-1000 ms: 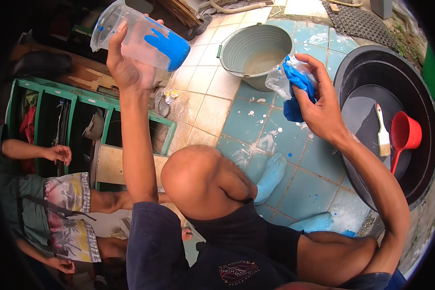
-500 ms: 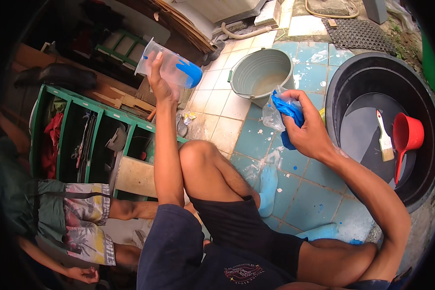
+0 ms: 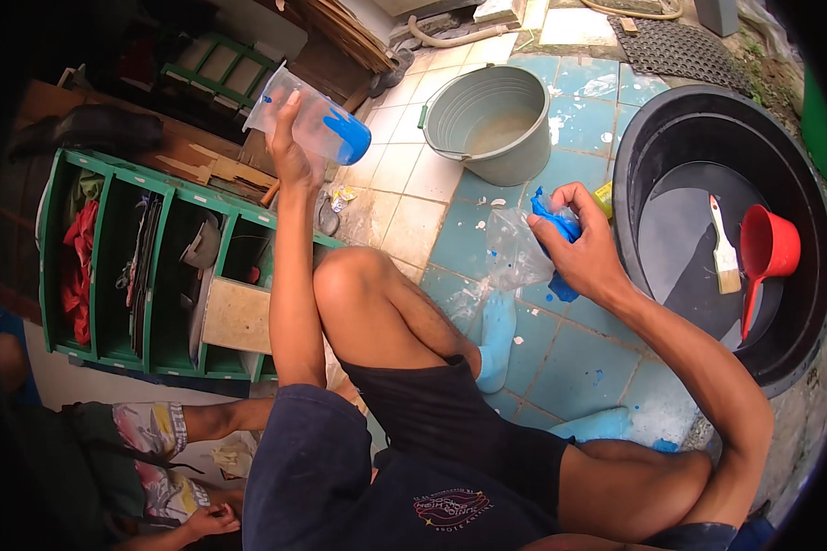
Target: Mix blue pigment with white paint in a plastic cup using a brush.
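My left hand (image 3: 294, 151) is closed round a clear plastic cup (image 3: 308, 115), raised and tipped on its side, with its mouth toward the upper left. Blue paint coats part of its wall near the base. In my right hand (image 3: 582, 241) is a crumpled clear plastic bag (image 3: 516, 248) smeared with blue paint, pinched between thumb and fingers; part of it hangs down toward the left. Below the bag, my foot (image 3: 497, 335) in a light blue sock rests on the tiles.
A grey-green bucket (image 3: 515, 165) holds murky liquid. On the right, a black tub (image 3: 636, 156) contains dark water, a paintbrush (image 3: 726, 253) and a red dipper (image 3: 770, 241). Green shelving (image 3: 179, 197) stands at left, near another person's hand (image 3: 213, 521). A black mat (image 3: 680, 60) lies far right.
The bag in my right hand has spread out and hangs lower. My left hand still holds the cup, slightly further left in view. The other person's hand has moved right.
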`<action>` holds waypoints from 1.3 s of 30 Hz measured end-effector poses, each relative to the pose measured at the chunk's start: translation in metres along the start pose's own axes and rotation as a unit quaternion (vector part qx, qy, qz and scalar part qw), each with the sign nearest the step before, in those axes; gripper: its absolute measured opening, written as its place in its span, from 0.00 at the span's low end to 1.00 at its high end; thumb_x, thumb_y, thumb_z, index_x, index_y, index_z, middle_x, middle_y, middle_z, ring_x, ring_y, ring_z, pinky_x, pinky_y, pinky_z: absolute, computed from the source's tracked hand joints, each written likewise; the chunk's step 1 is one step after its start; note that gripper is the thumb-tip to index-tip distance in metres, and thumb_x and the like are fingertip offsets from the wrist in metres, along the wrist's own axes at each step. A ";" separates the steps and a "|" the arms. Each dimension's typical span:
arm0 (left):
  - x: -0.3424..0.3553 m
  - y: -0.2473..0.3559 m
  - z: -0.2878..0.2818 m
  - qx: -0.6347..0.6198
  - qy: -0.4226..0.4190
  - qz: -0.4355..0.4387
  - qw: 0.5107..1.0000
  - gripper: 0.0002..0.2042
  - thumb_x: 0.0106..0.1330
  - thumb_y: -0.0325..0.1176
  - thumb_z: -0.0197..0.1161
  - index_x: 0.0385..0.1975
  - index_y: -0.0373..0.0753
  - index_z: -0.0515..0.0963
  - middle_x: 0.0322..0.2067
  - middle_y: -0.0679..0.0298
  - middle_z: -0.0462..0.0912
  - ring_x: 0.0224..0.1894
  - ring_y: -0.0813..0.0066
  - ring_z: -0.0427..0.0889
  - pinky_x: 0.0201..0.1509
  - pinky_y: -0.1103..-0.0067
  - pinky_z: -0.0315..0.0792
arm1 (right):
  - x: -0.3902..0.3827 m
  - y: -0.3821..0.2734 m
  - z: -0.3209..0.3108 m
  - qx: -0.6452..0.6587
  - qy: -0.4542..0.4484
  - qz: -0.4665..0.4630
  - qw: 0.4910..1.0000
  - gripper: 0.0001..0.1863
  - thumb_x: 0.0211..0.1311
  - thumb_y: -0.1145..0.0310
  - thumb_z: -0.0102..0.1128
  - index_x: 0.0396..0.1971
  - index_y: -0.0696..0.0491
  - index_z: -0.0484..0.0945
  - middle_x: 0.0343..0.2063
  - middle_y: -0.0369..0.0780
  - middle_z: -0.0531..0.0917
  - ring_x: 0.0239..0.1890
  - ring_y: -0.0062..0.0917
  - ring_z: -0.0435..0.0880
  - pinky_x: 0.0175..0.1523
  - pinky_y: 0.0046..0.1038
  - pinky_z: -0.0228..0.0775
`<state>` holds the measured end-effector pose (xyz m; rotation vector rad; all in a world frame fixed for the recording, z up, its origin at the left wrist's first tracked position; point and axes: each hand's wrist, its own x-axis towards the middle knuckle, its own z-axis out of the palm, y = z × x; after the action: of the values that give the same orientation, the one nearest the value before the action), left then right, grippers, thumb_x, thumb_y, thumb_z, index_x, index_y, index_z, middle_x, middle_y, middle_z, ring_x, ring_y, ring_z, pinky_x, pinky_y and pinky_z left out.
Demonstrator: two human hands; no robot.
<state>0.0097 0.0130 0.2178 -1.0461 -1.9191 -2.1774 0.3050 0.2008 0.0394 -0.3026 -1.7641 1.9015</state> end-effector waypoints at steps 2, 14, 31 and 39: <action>0.002 -0.003 -0.002 0.006 -0.012 -0.002 1.000 0.36 0.64 0.45 0.69 0.68 0.40 0.60 0.53 0.53 0.78 0.56 0.53 0.81 0.62 0.57 0.75 | 0.002 0.005 -0.002 0.003 0.014 -0.015 1.000 0.15 0.66 0.64 0.67 0.39 0.52 0.68 0.29 0.34 0.74 0.28 0.14 0.70 0.36 0.23 0.68; -0.004 0.015 -0.036 -0.103 0.030 -0.019 0.994 0.28 0.67 0.57 0.62 0.55 0.39 0.74 0.47 0.54 0.80 0.51 0.52 0.81 0.58 0.56 0.76 | 0.010 0.011 0.001 0.042 -0.006 -0.012 0.999 0.13 0.67 0.72 0.64 0.38 0.53 0.66 0.33 0.34 0.75 0.35 0.14 0.70 0.43 0.21 0.67; -0.006 0.017 -0.015 -0.030 0.141 -0.087 0.986 0.42 0.57 0.64 0.71 0.63 0.41 0.67 0.55 0.59 0.69 0.58 0.63 0.73 0.59 0.61 0.72 | 0.014 0.007 0.000 0.090 -0.008 0.009 0.996 0.19 0.67 0.72 0.67 0.48 0.52 0.64 0.32 0.38 0.84 0.31 0.11 0.74 0.37 0.18 0.68; 0.002 0.005 -0.024 -0.032 0.174 -0.078 0.981 0.36 0.58 0.60 0.72 0.60 0.45 0.70 0.53 0.59 0.73 0.55 0.60 0.75 0.57 0.57 0.73 | 0.012 0.001 -0.003 0.063 -0.019 0.025 0.998 0.21 0.63 0.72 0.70 0.49 0.52 0.66 0.26 0.35 0.84 0.25 0.09 0.75 0.30 0.16 0.66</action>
<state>0.0003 -0.0091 0.2231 -0.4873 -1.8324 -2.3252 0.2960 0.2101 0.0398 -0.2671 -1.6667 2.0560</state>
